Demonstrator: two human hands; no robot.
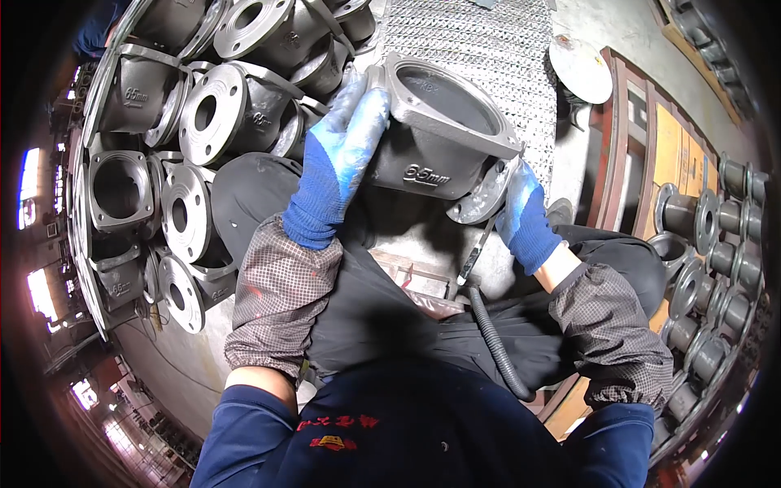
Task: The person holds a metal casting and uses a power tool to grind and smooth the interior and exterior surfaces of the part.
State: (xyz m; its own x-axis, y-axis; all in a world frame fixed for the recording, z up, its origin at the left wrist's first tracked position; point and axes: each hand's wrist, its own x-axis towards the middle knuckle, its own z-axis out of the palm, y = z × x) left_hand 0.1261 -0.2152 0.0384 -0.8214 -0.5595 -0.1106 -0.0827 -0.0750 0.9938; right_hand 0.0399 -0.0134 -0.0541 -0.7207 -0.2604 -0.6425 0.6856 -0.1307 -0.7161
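Between my two hands is a dark grey cast-metal valve body (427, 163), tilted, with a rounded opening in its squarish top flange and raised lettering on its side. My left hand (350, 134), in a blue glove with a pale coated palm, grips its left end. At the right end my right hand (521, 207), gloved the same way, is closed around the round side flange (486, 195); its fingertips are partly hidden. Just below that hand, a thin metal tool (473, 259) is joined to a black ribbed hose (494, 342) running down over my leg.
Similar grey castings (215, 114) are stacked high on the left. A textured metal plate (472, 32) lies ahead, beside a round whitish disc (582, 69). On the right stand a reddish-brown frame (610, 146) and rows of flanged castings (691, 220). A small tray-like object (415, 276) sits between my legs.
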